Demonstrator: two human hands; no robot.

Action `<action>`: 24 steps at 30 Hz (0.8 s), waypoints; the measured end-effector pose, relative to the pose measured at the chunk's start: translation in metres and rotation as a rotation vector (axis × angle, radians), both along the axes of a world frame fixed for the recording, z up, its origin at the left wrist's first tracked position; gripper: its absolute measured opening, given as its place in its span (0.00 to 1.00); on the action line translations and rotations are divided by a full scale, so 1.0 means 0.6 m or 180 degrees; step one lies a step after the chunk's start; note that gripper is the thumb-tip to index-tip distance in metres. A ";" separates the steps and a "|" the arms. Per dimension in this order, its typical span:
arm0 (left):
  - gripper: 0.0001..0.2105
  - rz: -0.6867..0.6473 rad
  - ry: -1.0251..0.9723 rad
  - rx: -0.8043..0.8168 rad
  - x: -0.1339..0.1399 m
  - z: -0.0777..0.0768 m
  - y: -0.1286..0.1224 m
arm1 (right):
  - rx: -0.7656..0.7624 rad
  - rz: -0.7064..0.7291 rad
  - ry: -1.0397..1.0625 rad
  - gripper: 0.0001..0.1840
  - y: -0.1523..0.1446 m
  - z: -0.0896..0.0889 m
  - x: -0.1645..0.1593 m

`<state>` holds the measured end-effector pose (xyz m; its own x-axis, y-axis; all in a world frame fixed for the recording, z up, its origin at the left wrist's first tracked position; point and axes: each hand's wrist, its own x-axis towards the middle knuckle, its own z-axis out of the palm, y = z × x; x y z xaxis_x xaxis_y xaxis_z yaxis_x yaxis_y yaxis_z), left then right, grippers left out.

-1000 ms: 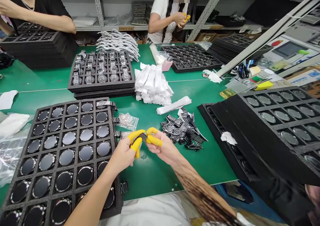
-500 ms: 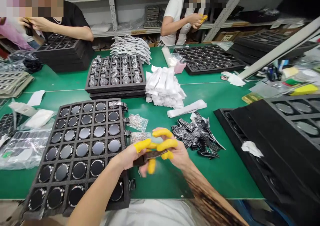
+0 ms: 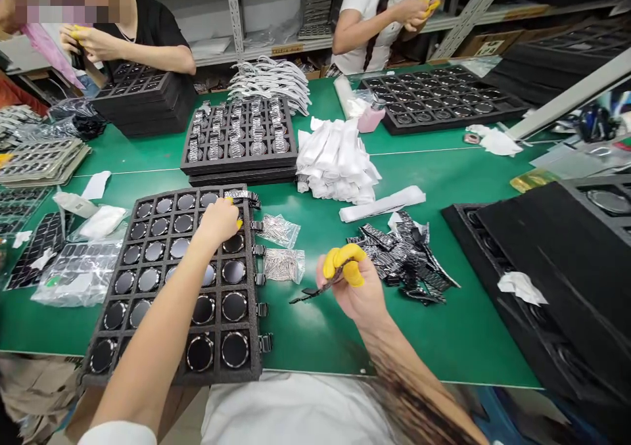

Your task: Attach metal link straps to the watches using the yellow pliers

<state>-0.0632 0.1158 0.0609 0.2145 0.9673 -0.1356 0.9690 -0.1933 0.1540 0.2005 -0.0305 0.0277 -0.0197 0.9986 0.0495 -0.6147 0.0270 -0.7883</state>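
Note:
My left hand (image 3: 220,223), with yellow finger covers, reaches over the upper right compartments of a black foam tray (image 3: 215,327). Its fingers point down toward a round watch (image 3: 233,242), and the back of the hand mostly hides them. A metal watch band (image 3: 241,196) lies at the tray's top right corner. Over the green table, right of the tray, my right hand (image 3: 355,284) is closed on a dark watch band (image 3: 315,292), whose free end hangs to the left. A heap of dark metal watch bands (image 3: 407,261) lies just beyond that hand.
Two small bags of metal pins (image 3: 284,265) lie beside the tray. Farther back are white wrapped strips (image 3: 338,162) and a tray of banded watches (image 3: 239,159). Stacked black foam (image 3: 552,254) stands at right. Two people (image 3: 158,37) work across the table.
My hands were together over the table with the dark band between them. The left has moved away to the tray, while the right keeps the band. The view has shifted slightly.

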 end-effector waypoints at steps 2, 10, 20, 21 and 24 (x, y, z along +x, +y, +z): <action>0.04 -0.0061 -0.0229 0.0046 -0.014 -0.002 0.010 | -0.0202 -0.0016 0.0021 0.26 -0.005 0.000 -0.001; 0.08 0.0265 -0.1749 0.0084 0.000 -0.005 -0.069 | -0.0736 0.0468 0.0226 0.29 -0.019 -0.030 -0.048; 0.28 -0.1204 -0.2694 -0.0111 0.053 -0.055 -0.208 | -0.0867 0.1092 -0.0247 0.27 -0.019 -0.035 -0.097; 0.30 -0.1281 -0.2617 -0.0072 0.050 -0.056 -0.206 | -0.0875 0.1143 -0.0292 0.27 -0.018 -0.035 -0.097; 0.34 -0.1366 -0.2491 -0.0065 0.047 -0.052 -0.201 | -0.0916 0.1221 -0.0393 0.27 -0.016 -0.033 -0.096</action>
